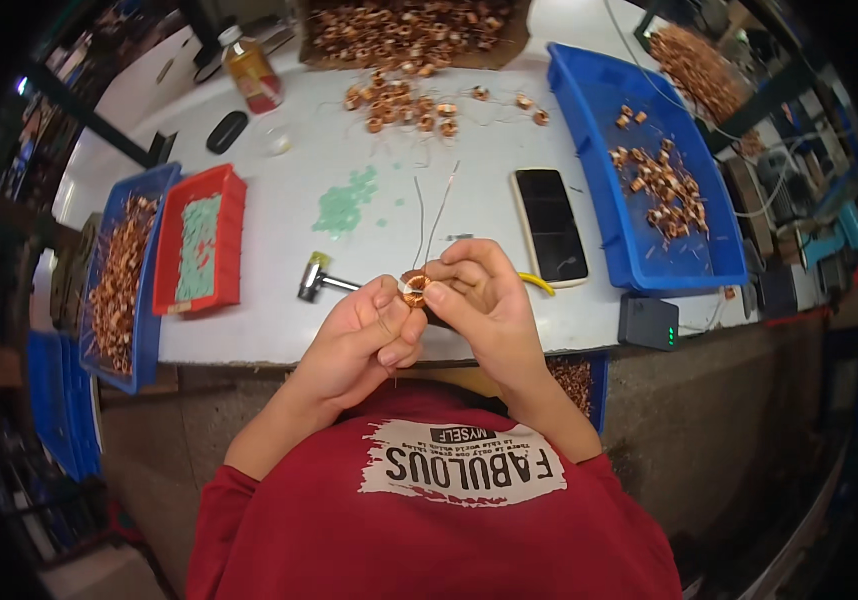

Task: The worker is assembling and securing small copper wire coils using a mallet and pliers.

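Near the table's front edge, a small copper-wound ring coil (415,286) is pinched between both hands, with two long wire leads pointing away from me. My left hand (369,328) grips its left side with thumb and fingers closed. The thumb of my right hand (481,300) presses on the coil's right side, its fingers curled behind. A small hammer (319,280) with a yellow-green face lies just beyond my left hand. Partly hidden by my right hand is a tool with a yellow handle (536,284). Loose pale green pieces (347,202) lie farther off.
A red bin (231,250) of green pieces and a blue bin (149,300) of coils stand left. At right are a phone (553,225), a larger blue bin (589,150) and a black box (649,322). Coils (399,105), a bottle (251,72) and a dark case (227,132) lie beyond.
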Demonstrator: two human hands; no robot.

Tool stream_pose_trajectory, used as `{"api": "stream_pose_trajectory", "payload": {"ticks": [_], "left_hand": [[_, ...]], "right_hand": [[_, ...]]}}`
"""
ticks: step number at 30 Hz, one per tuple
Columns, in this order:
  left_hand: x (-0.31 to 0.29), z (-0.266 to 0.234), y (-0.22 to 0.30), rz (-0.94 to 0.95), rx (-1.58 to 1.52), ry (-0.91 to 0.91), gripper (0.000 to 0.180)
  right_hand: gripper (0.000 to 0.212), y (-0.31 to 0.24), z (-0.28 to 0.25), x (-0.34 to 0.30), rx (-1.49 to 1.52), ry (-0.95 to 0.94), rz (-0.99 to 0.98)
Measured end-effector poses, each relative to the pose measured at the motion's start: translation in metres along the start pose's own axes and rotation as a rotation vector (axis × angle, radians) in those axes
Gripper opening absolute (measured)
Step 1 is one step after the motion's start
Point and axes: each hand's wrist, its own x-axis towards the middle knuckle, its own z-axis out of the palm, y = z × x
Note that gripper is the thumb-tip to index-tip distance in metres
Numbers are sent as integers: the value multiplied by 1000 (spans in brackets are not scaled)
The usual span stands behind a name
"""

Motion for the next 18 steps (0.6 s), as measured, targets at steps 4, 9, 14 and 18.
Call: {"api": "stream_pose_trajectory", "payload": {"ticks": [4, 9, 14, 18], "left_hand": [[16, 8, -9, -41, -4, -9, 19], [25, 9, -19, -56, -19, -29, 18], [26, 9, -25, -84, 7, 12, 17], [26, -8, -23, -121, 50, -42, 14]], "right_hand": [[36, -12, -20, -1, 15, -43, 36], [36, -20, -29, -5, -5, -40, 88], [35, -12, -38, -9, 20, -2, 52], [35, -1, -38, -12, 63, 36, 58]]}}
